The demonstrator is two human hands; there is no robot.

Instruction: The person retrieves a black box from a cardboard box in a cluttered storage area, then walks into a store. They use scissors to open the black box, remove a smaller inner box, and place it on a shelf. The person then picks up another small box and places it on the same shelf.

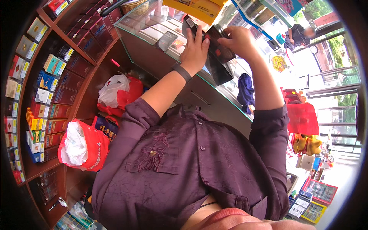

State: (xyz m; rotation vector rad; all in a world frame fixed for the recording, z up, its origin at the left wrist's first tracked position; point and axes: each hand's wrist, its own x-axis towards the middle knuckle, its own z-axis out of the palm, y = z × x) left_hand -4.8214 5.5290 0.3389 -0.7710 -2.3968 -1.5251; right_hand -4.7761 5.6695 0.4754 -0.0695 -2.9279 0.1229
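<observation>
Both hands are raised over a glass counter [153, 23]. My left hand [195, 48], with a dark band on its wrist, lies flat against the side of a stack of dark flat cartons [220, 57] that stands tilted on the counter's edge. My right hand [239, 40] grips the top of the same stack from the other side, its fingers curled over a dark red carton. A further dark box [188, 23] shows just behind my left fingers. My purple shirt fills the lower part of the view.
Curved wooden shelves [46, 88] at left hold several small coloured packs. Red and white plastic bags [82, 147] sit on the lower shelves. A yellow box [195, 7] lies on the counter. A blue cloth [245, 90] hangs below it. Another person [297, 34] stands far off.
</observation>
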